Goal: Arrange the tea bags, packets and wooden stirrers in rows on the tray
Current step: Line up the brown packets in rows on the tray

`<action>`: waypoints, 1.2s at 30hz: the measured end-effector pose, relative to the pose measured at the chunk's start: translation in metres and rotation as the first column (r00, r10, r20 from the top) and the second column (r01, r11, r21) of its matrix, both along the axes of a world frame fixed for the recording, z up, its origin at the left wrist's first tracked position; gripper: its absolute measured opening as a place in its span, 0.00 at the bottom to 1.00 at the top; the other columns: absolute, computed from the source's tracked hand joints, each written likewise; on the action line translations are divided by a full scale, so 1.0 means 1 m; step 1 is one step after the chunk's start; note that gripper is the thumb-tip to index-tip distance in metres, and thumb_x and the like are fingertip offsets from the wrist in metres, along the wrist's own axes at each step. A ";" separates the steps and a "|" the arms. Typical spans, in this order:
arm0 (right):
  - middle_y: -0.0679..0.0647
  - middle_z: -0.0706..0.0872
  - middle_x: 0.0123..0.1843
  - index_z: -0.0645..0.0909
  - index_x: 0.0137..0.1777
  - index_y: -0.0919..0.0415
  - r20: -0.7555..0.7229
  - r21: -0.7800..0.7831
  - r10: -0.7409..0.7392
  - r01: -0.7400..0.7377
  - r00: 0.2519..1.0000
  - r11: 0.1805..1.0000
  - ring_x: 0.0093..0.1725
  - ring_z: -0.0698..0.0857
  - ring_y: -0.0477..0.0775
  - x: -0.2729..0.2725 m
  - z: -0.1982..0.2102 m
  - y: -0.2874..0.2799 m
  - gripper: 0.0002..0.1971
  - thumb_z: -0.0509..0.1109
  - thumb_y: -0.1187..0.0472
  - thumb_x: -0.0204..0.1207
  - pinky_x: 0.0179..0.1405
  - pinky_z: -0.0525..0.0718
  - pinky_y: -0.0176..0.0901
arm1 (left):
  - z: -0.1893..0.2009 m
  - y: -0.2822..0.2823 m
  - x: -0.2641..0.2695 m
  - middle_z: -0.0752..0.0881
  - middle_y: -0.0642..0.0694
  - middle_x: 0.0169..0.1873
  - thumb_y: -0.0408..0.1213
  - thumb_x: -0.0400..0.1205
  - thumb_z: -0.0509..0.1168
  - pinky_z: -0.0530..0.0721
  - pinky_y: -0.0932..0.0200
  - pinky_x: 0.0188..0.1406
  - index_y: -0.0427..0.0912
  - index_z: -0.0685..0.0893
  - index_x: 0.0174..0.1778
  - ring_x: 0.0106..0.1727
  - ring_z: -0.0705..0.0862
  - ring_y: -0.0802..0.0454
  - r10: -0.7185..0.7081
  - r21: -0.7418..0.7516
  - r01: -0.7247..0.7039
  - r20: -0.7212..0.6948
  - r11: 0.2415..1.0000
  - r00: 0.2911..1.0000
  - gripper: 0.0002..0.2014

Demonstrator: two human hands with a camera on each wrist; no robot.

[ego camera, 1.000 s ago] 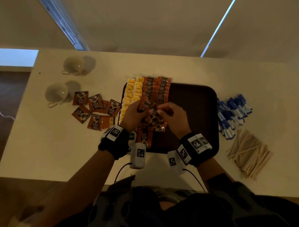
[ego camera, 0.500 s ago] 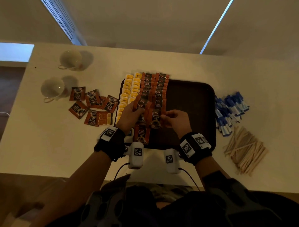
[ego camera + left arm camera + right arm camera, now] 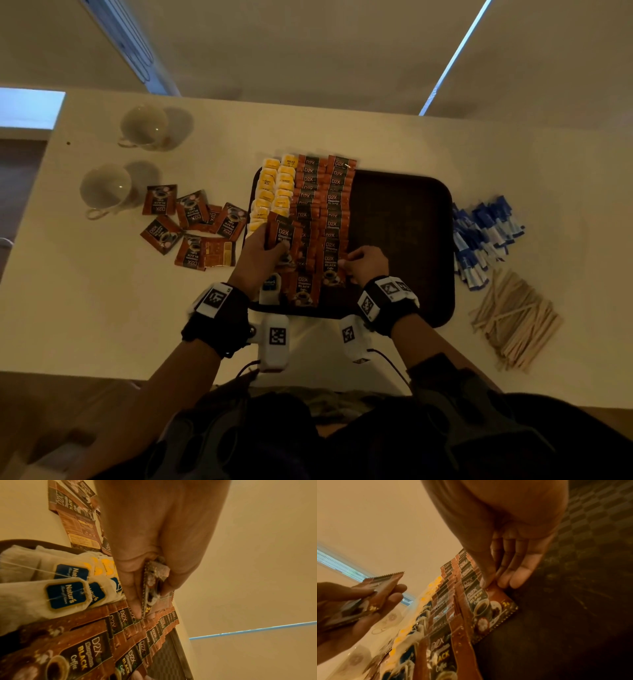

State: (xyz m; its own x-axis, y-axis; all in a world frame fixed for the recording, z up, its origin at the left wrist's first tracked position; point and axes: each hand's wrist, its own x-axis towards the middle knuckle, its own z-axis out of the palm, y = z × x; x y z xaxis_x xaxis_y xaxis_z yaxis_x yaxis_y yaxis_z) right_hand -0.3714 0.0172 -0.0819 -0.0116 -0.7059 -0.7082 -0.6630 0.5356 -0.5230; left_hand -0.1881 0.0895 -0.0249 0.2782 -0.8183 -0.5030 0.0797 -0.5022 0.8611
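Observation:
A dark brown tray [image 3: 404,219] holds two rows of tea bags [image 3: 270,192] at its left and two rows of brown coffee packets [image 3: 322,205] beside them. My left hand [image 3: 263,250] grips a small stack of coffee packets [image 3: 282,233] above the tray's left part; the stack [image 3: 150,586] sits between thumb and fingers. My right hand [image 3: 363,263] pinches the right edge of the nearest packet [image 3: 484,609] in the right row, thumb and fingertips [image 3: 513,580] on it as it lies on the tray.
Loose coffee packets [image 3: 191,226] lie on the table left of the tray, near two white cups [image 3: 106,188]. Blue-and-white sachets [image 3: 483,236] and a heap of wooden stirrers [image 3: 513,318] lie right of the tray. The tray's right half is bare.
The hands have parted. My right hand carried one packet down onto the near end of the right row. My left hand kept the stack and shifted left.

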 end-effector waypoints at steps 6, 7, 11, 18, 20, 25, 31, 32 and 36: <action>0.56 0.86 0.53 0.74 0.37 0.50 -0.022 -0.009 0.001 -0.001 1.000 1.000 0.51 0.86 0.55 0.005 -0.001 -0.004 0.12 0.76 0.58 0.71 0.53 0.87 0.55 | -0.004 0.000 -0.002 0.85 0.38 0.54 0.28 0.83 0.61 0.86 0.44 0.51 0.41 0.76 0.63 0.52 0.86 0.43 -0.003 0.021 0.003 0.008 1.000 1.000 0.13; 0.56 0.86 0.53 0.73 0.37 0.49 -0.022 -0.007 -0.004 0.004 1.000 1.000 0.51 0.86 0.55 0.005 -0.001 -0.005 0.12 0.76 0.58 0.71 0.53 0.87 0.56 | -0.004 -0.001 -0.002 0.85 0.38 0.53 0.28 0.83 0.60 0.87 0.44 0.50 0.41 0.76 0.63 0.50 0.85 0.44 0.002 0.025 -0.002 0.003 1.000 1.000 0.13; 0.55 0.84 0.54 0.72 0.40 0.51 -0.005 -0.018 -0.014 0.014 1.000 1.000 0.52 0.85 0.54 0.008 -0.002 -0.004 0.12 0.75 0.59 0.72 0.53 0.87 0.55 | -0.004 -0.002 -0.002 0.85 0.42 0.50 0.28 0.83 0.60 0.87 0.45 0.50 0.39 0.76 0.65 0.47 0.85 0.48 -0.002 0.036 0.001 0.006 0.999 1.000 0.14; 0.56 0.84 0.55 0.75 0.46 0.55 0.010 -0.049 -0.030 0.031 0.999 0.998 0.50 0.85 0.52 0.011 -0.004 -0.008 0.11 0.76 0.60 0.72 0.51 0.88 0.54 | -0.004 0.000 -0.002 0.85 0.43 0.52 0.27 0.83 0.59 0.89 0.54 0.44 0.38 0.75 0.65 0.48 0.85 0.51 0.006 0.036 -0.006 -0.010 0.999 1.000 0.14; 0.56 0.84 0.56 0.75 0.47 0.56 0.013 -0.050 -0.034 0.035 0.999 0.998 0.49 0.84 0.52 0.011 -0.005 -0.008 0.10 0.75 0.60 0.72 0.52 0.88 0.54 | -0.004 0.000 -0.003 0.85 0.44 0.52 0.27 0.83 0.60 0.89 0.57 0.41 0.39 0.75 0.65 0.47 0.86 0.52 0.007 0.033 -0.007 0.002 0.999 1.000 0.14; 0.58 0.83 0.58 0.76 0.55 0.59 0.034 -0.072 -0.054 0.057 0.998 0.996 0.54 0.84 0.55 0.009 -0.004 -0.003 0.15 0.75 0.58 0.73 0.54 0.87 0.56 | -0.003 0.001 -0.003 0.85 0.44 0.54 0.27 0.83 0.60 0.87 0.51 0.49 0.44 0.76 0.63 0.52 0.85 0.48 0.008 0.025 -0.008 0.003 1.000 1.000 0.14; 0.60 0.81 0.60 0.71 0.65 0.63 -0.013 -0.114 0.063 -0.064 0.998 0.991 0.58 0.83 0.58 0.010 -0.007 0.007 0.30 0.80 0.57 0.67 0.58 0.84 0.55 | -0.004 0.004 -0.002 0.85 0.43 0.55 0.27 0.83 0.60 0.87 0.48 0.51 0.43 0.76 0.65 0.53 0.85 0.48 0.011 0.028 -0.010 -0.012 1.000 1.000 0.15; 0.61 0.80 0.61 0.71 0.65 0.62 -0.041 -0.131 0.083 -0.088 0.996 0.987 0.59 0.82 0.58 0.012 -0.008 0.007 0.30 0.80 0.57 0.67 0.58 0.83 0.54 | -0.005 0.004 -0.002 0.85 0.43 0.55 0.27 0.83 0.60 0.87 0.47 0.52 0.43 0.76 0.65 0.52 0.85 0.49 0.009 0.030 -0.009 -0.008 1.000 1.000 0.15; 0.61 0.79 0.62 0.71 0.63 0.63 -0.091 -0.138 0.093 -0.105 0.992 0.985 0.59 0.82 0.59 0.016 -0.008 0.003 0.29 0.80 0.59 0.67 0.57 0.83 0.52 | -0.004 0.004 -0.002 0.85 0.43 0.55 0.27 0.83 0.60 0.86 0.45 0.52 0.45 0.76 0.63 0.54 0.85 0.46 0.008 0.033 -0.008 -0.012 0.999 1.000 0.15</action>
State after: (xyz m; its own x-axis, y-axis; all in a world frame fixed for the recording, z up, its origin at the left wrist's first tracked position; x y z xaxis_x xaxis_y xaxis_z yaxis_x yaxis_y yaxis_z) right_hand -0.3551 0.0202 -0.0894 0.0080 -0.7999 -0.6001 -0.7535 0.3897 -0.5295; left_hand -0.1902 0.0931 -0.0286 0.2781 -0.7991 -0.5330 0.0944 -0.5294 0.8431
